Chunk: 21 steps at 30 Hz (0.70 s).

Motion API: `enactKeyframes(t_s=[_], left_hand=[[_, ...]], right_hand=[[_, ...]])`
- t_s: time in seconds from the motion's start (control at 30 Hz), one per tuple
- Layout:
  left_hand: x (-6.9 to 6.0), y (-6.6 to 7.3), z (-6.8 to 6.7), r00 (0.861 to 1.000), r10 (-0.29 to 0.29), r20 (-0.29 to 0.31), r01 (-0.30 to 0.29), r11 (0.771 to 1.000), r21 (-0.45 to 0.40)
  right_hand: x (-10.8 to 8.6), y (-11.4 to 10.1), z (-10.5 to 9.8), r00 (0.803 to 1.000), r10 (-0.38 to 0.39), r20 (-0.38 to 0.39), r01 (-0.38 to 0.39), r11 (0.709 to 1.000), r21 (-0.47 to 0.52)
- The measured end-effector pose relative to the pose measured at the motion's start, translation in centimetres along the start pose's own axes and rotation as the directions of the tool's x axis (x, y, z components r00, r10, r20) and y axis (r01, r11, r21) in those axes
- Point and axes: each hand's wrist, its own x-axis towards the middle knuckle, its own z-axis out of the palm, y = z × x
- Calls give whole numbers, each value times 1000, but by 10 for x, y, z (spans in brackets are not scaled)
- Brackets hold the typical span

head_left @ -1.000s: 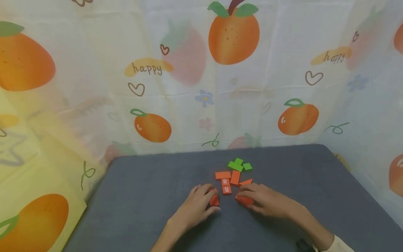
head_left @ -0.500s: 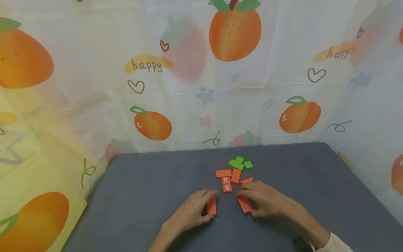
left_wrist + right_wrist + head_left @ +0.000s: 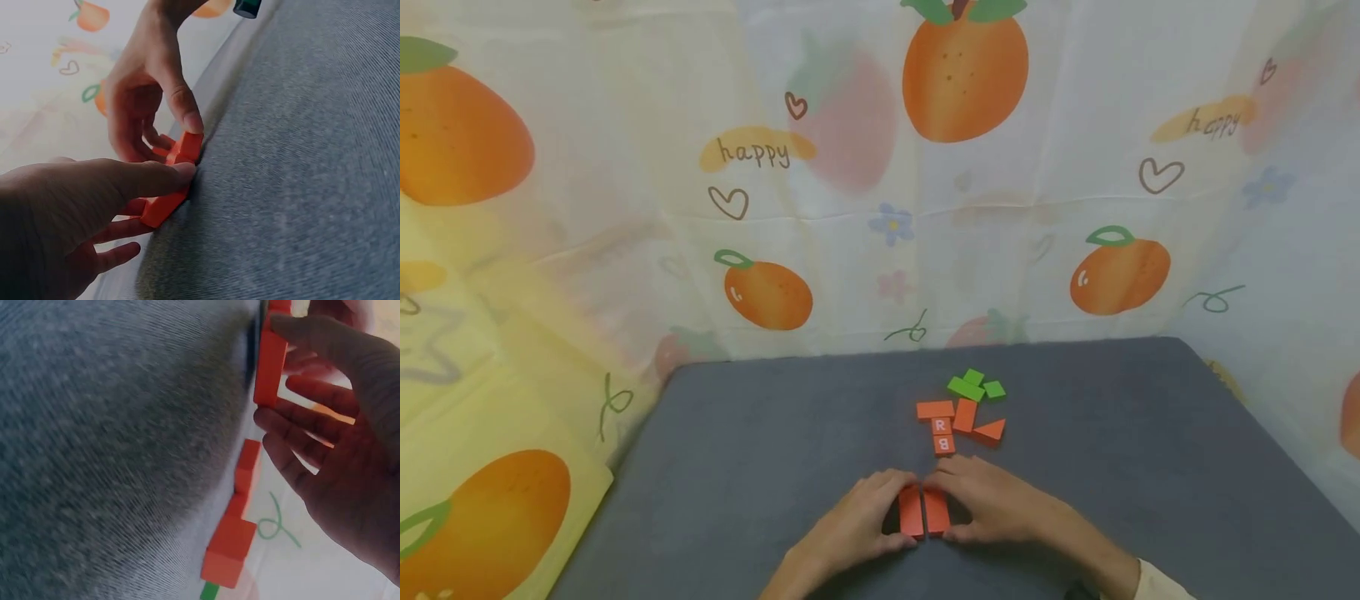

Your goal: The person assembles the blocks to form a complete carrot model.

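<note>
In the head view my left hand (image 3: 853,525) pinches a red-orange block (image 3: 911,512) between its thumb at the near end and its fingers at the far end. My right hand (image 3: 1000,504) grips a second red-orange block (image 3: 937,511) the same way. The two blocks lie side by side on the grey table, long sides parallel, with a thin dark gap between them. From the left wrist, the thumb is seen pressing the block (image 3: 165,207) by its end. The right wrist view shows the other block (image 3: 269,372) between thumb and fingers.
Just beyond the hands lie two small blocks marked R (image 3: 941,426) and B (image 3: 943,444), a flat orange block (image 3: 935,410), a slanted one (image 3: 966,415) and an orange wedge (image 3: 991,432). Green blocks (image 3: 966,388) sit behind them. A fruit-print curtain (image 3: 842,217) backs the grey table (image 3: 760,442).
Both hands have drawn nearer the table's front edge with their blocks. The right hand has moved left, bringing its block alongside the left one and uncovering the orange wedge.
</note>
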Motion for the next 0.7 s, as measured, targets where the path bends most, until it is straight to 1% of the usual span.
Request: enactKeyframes(t_s=[0.1,0.23,0.37,0.53,0.7], left_hand=[[1,-2,4,1000,6,-10,-6,1000,-12],[2,-3,1,1000,7,0,-7,998,-63],[5,-3,-3,1000,10,15,-8,995,-97],[7,-2,-2,1000,10,9,-9,993,-116],[9,-3,0,1000,13,5,-13,992,-128]], right_hand=[[0,2,3,1000,16,10,-17,999,40],[-1,4,0,999,31,14,-33,995,99],[-1,3,-5,998,47,35,-50,992,116],[2,0,-6,996,55,71,-64,988,138],[3,2,-5,995,47,82,-60,987,151]])
